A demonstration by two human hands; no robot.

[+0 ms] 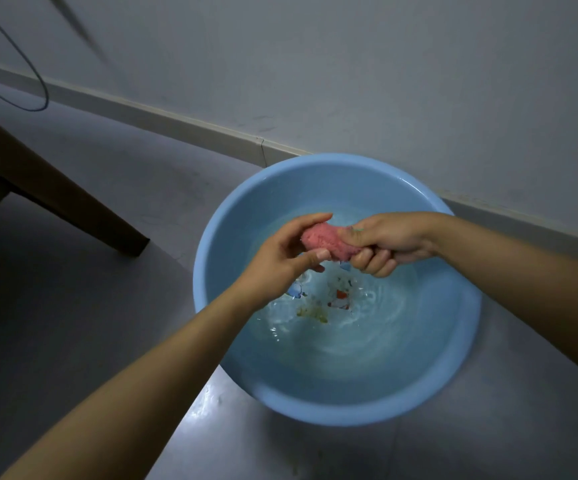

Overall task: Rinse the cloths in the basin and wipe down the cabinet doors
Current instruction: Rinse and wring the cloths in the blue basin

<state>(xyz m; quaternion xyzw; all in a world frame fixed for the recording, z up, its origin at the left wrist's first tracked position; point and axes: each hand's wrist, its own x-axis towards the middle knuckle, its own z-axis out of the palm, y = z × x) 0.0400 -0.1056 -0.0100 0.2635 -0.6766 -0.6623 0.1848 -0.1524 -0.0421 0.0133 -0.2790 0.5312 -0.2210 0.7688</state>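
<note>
A round light-blue basin [343, 168] stands on the grey floor next to the wall, with rippling water and a colourful picture on its bottom. Above the water I hold a bunched pink cloth [325, 242] between both hands. My left hand [280, 258] holds its left end, thumb below and fingers over the top. My right hand [388, 242] grips the right end in a tight fist. Most of the cloth's right part is hidden inside that fist.
A brown wooden furniture leg [73, 202] slants across the floor to the left of the basin. A grey skirting board [176, 123] runs along the white wall behind. A thin dark cable [40, 83] loops at the upper left. The floor by the basin's front left is wet and shiny.
</note>
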